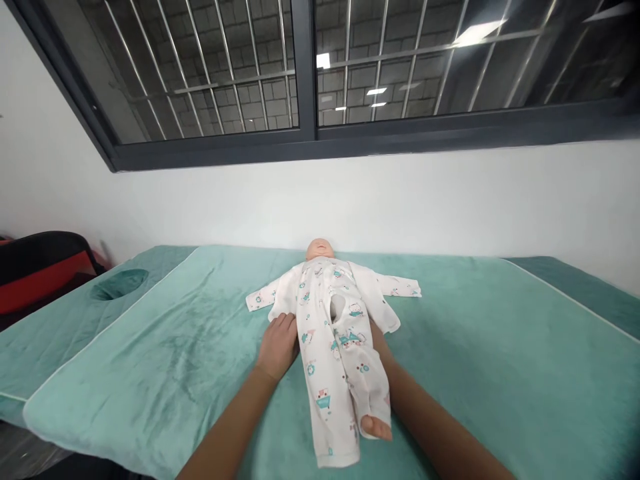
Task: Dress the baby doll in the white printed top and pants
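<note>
A baby doll (321, 249) lies on its back on a teal blanket (475, 360), head toward the wall. It wears a white printed romper (333, 347), with one bare foot (377, 427) poking out of a leg. My left hand (278, 347) lies flat on the blanket against the romper's left side, fingers stretched out. My right hand (376, 333) is slipped under the romper's right edge; its fingers are hidden by the cloth.
The blanket covers a padded table with a face hole (119, 284) at the left. A white wall and a barred window (320, 67) stand behind. A dark red and black seat (40, 267) sits at far left.
</note>
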Demonstrator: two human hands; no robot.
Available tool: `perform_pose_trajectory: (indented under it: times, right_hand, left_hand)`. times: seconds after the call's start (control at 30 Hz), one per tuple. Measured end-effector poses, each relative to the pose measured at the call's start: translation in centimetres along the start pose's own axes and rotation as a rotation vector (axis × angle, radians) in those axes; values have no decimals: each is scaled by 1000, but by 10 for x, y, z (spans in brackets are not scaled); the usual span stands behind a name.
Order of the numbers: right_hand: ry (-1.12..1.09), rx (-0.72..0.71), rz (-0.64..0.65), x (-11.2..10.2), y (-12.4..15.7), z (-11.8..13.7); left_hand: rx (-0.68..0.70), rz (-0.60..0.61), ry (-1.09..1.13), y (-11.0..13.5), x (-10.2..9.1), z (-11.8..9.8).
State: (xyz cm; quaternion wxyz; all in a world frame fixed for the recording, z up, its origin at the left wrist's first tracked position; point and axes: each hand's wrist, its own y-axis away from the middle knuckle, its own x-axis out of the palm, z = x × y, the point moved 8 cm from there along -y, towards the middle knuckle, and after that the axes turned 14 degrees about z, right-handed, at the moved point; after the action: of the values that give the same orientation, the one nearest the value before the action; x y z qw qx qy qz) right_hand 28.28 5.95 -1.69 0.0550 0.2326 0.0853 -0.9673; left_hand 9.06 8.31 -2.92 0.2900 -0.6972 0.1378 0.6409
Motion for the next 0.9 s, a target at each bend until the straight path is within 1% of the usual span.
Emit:
perform_pose_trajectory:
  times: [0.07, 0.1, 0.23, 0.3, 0.37, 0.4, 0.43, 0.47, 0.5, 0.53, 0.57, 0.6, 0.63, 0.67, 0.7, 0.77, 0.83, 0.9]
  right_hand:
    - [99, -19, -11, -8, 9, 1]
    - [190, -54, 7, -10, 14, 3]
    - [571, -236, 144, -6, 43, 12]
    - [631, -288, 178, -5, 56, 11]
    - [644, -327, 218, -5, 66, 10]
    - [634, -335, 223, -8, 68, 8]
    - [607, -328, 190, -14, 68, 6]
    - [571, -307, 113, -26, 67, 3]
    - [534, -265, -3, -41, 64, -1]
    - [500, -201, -138, -59, 61, -8]
    - [477, -111, -260, -76, 58, -17]
    - [468, -6, -341, -90, 53, -28]
    - [472, 102, -369, -99, 47, -38]
    - [478, 200, -351, -104, 39, -48]
    - [466, 280, -307, -107, 30, -56]
    - [382, 365, -198, -107, 14, -66]
    - [263, 377, -117, -106, 2, -67]
    - [162, 332, -71, -107, -10, -58]
  left_hand:
    - [-10, -9, -14, 6, -3, 1]
    - [-19, -11, -19, 11, -5, 1]
    - [-65, -3, -24, 33, -13, 5]
    - [-88, 5, -3, 42, -16, 8]
    - [-94, 11, 55, 48, -17, 11]
    - [-94, 14, 104, 49, -17, 14]
    - [-104, 10, 168, 49, -16, 18]
    - [-134, -8, 245, 48, -16, 25]
    - [-197, -38, 328, 47, -16, 36]
    - [-291, -71, 409, 46, -15, 50]
    - [-401, -93, 473, 45, -13, 64]
    - [-506, -99, 509, 44, -10, 75]
    - [-585, -85, 507, 41, -7, 84]
    - [-631, -55, 476, 37, -5, 88]
    - [-652, -21, 428, 32, -4, 90]
    - [-661, 19, 340, 25, -4, 89]
    - [-674, 23, 311, 23, -3, 88]
    - [-694, -1, 326, 26, -3, 88]
